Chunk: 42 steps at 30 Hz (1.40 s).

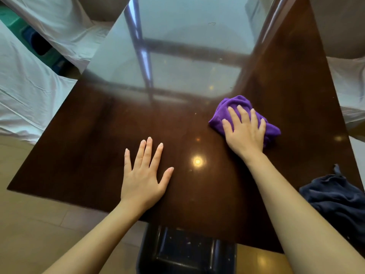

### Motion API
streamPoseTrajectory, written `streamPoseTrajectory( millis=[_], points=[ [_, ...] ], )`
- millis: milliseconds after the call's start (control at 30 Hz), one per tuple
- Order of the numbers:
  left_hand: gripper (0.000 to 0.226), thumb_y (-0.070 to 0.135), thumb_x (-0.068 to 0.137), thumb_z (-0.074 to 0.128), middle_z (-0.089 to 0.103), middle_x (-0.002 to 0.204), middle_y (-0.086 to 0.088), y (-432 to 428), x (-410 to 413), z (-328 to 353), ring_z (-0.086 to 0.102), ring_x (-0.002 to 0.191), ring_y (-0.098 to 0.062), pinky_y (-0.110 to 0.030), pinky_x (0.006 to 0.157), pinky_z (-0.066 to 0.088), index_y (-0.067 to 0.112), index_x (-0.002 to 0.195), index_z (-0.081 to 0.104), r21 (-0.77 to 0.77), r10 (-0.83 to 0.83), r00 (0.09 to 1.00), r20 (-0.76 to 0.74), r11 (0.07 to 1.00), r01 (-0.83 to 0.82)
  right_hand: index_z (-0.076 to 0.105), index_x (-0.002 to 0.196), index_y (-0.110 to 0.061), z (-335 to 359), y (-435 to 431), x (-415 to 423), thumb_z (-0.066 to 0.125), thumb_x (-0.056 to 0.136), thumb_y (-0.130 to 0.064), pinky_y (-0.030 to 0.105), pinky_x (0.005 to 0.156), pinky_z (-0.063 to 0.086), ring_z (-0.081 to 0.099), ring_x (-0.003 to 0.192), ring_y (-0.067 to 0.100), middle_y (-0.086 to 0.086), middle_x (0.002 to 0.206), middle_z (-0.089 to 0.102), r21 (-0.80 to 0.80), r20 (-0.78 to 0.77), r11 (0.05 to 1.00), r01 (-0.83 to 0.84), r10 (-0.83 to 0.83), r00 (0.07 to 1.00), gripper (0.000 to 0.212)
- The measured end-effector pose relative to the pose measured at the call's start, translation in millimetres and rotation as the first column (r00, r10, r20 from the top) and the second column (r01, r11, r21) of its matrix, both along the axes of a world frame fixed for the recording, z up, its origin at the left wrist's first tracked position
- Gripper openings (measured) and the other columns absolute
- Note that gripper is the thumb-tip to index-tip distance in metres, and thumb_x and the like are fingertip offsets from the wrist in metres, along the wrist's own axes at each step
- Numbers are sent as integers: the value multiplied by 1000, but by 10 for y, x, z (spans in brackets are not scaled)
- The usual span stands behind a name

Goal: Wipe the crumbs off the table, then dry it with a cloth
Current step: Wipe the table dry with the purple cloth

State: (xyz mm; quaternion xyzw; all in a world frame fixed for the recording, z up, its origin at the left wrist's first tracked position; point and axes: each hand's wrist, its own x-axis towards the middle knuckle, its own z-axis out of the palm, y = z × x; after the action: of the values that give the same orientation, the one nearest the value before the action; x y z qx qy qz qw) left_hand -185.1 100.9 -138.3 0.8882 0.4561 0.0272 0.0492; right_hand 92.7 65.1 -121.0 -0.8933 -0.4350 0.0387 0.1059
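I record the desk [83, 155] as dark reddish-brown, glossy and unpatterned, with a pale grey-blue sheen across its far half and a small warm-yellow light spot near the middle. The cloth [237, 104] under the right hand [245, 133] is vivid purple, plain. A second cloth [339, 202] at the desk's right edge is dark navy, plain. The bin [187, 252] below the near edge is black with pale specks. Coverings [29, 91] at left are white. The floor [25, 224] is beige.
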Motion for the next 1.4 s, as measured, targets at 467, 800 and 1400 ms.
streamPoseTrajectory(
  millis=[467, 800, 1400],
  points=[
    [68, 61, 86, 19, -2, 154, 4, -99, 25, 198, -11, 141, -10, -38, 114, -14, 30, 143, -2, -161, -176, 956, 235, 963, 217, 2, 145, -34, 96, -1117, -1272, 31, 91, -57, 48, 116, -6, -9, 144, 21, -5, 158, 3, 3, -151, 844, -536, 530, 834, 65],
    [55, 39, 75, 70, 57, 128, -11, -813, 302, 330, 51, 120, -29, -46, 107, 27, 13, 122, 57, -23, -506, 838, 204, 853, 521, 26, 143, -23, 255, -1779, -1117, 55, 90, -34, 33, 115, 10, 21, 140, 19, 3, 152, 28, 97, -230, 913, -396, 407, 884, 62],
    [25, 29, 85, 55, 61, 112, -9, -1054, 3087, 657, 49, 107, -29, -38, 86, 35, 12, 104, 57, 42, -382, 911, 155, 924, 380, 57, 122, -5, 671, -1693, 1545, 63, 79, 3, 37, 112, 21, 43, 129, 28, 16, 136, 51, 154, -122, 912, -380, 399, 909, 44]
  ],
)
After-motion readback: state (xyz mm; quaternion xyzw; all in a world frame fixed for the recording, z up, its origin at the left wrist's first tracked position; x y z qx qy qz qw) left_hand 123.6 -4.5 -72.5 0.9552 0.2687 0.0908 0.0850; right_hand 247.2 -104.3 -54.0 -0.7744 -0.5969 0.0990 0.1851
